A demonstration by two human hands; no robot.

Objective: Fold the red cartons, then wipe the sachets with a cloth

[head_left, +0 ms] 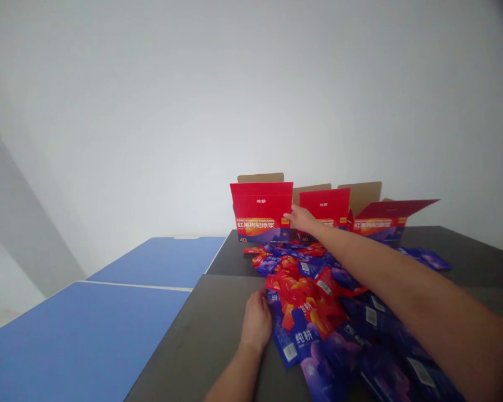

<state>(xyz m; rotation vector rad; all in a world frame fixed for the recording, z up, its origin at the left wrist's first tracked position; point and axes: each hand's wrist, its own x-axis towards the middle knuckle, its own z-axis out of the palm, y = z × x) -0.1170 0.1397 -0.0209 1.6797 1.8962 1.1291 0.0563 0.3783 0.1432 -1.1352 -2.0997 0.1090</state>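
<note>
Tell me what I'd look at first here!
The heap of red and purple sachets catches the eye first, on the dark table. Behind it stand three open red cartons. The right hand reaches toward them; the left hand rests at the heap's near edge.

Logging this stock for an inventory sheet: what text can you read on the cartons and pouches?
"纯耕" on the upper panel of the left red carton
"红黑枸杞原浆" and "40" on its lower front
"纯耕" on a blue pouch
Barcode labels and print on the other cartons: too small or blurred to read
</note>
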